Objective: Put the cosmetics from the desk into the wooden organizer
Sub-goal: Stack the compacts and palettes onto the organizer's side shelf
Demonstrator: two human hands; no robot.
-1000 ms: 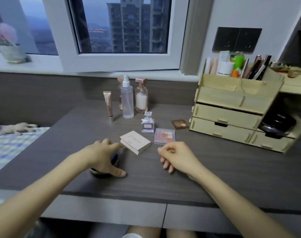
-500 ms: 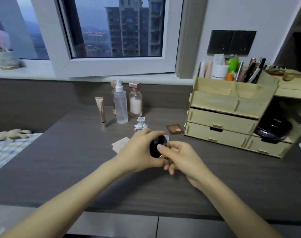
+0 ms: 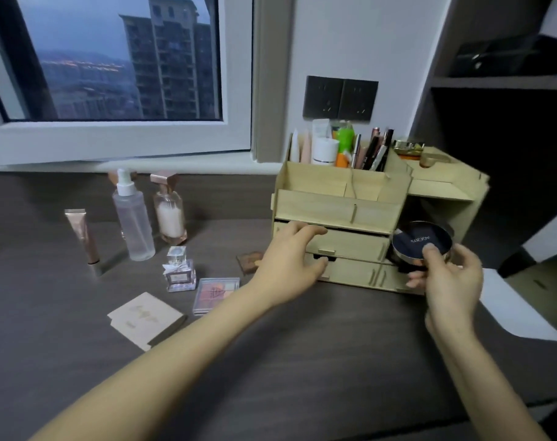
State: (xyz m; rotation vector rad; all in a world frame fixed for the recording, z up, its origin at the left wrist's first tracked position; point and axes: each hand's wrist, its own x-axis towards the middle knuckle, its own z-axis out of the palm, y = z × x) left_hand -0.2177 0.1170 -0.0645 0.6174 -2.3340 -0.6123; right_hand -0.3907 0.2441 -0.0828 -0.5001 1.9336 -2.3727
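Observation:
My right hand (image 3: 450,283) holds a round black compact (image 3: 421,241) at the mouth of the open side shelf of the wooden organizer (image 3: 337,208). Another dark round item lies under it in that shelf. My left hand (image 3: 291,264) rests against the organizer's drawer fronts, fingers spread, holding nothing. On the desk stand a rose tube (image 3: 83,238), a clear spray bottle (image 3: 132,214), a pink-capped bottle (image 3: 169,208) and a small perfume (image 3: 179,270). A pink palette (image 3: 216,294), a beige flat case (image 3: 146,318) and a small brown compact (image 3: 250,261) lie flat.
The organizer's top bins hold several tubes, brushes and pencils (image 3: 350,148). Behind it are a wall socket panel (image 3: 340,98) and a dark shelving unit (image 3: 499,138) at right. A window (image 3: 111,58) and its sill run along the back left.
The black compact passed from my left hand to my right, which carried it right to the organizer's side shelf. My left hand moved onto the drawer fronts. The view turned right.

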